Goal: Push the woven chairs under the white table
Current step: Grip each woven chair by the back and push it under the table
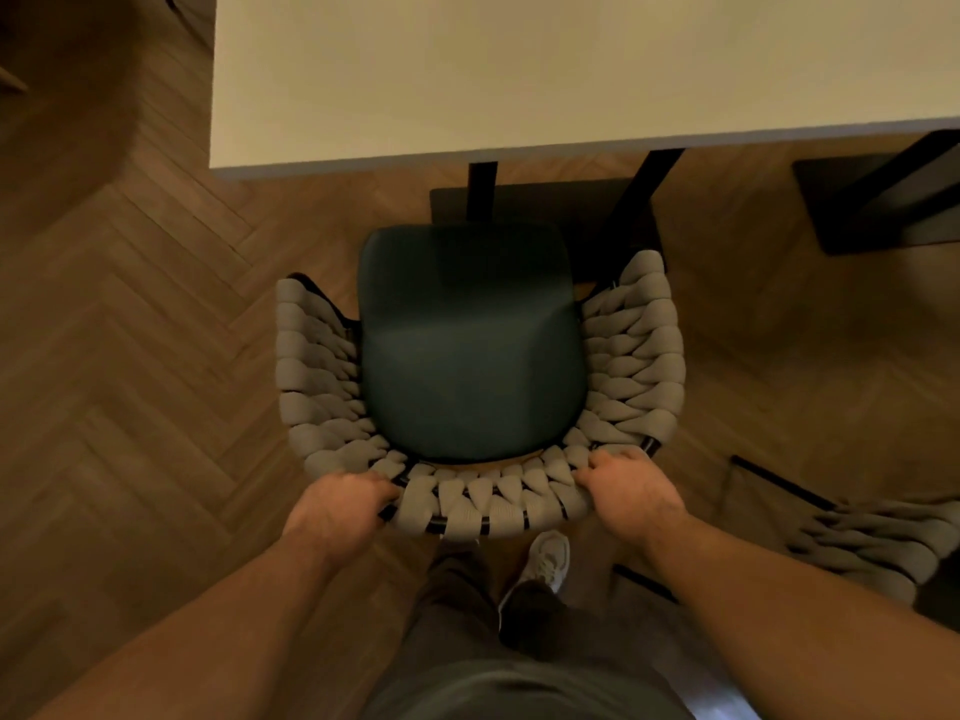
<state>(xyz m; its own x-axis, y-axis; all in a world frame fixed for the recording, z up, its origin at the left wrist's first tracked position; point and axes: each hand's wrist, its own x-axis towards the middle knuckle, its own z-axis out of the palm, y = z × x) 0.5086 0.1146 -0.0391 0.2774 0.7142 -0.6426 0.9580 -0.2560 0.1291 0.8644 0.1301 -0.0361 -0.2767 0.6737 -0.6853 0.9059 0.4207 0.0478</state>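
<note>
2 hands on chair back, chair still short of table.

Left hand (pixel 340 504) and right hand (pixel 631 491) both grip the top rail of the woven chair (pixel 488 498), fingers curled over chunky grey rope weave on a thin black frame. Its rounded dark-green padded seat (pixel 467 345) faces the white table (pixel 519 70), front edge not yet under the smooth flat top. Push evenly with both hands, straight and slow on the herringbone wood floor (pixel 130 330). The black table legs (pixel 482 192) sit right ahead, so probably steer between them. 2nd woven chair (pixel 878 543) waits at right, untouched.
</note>
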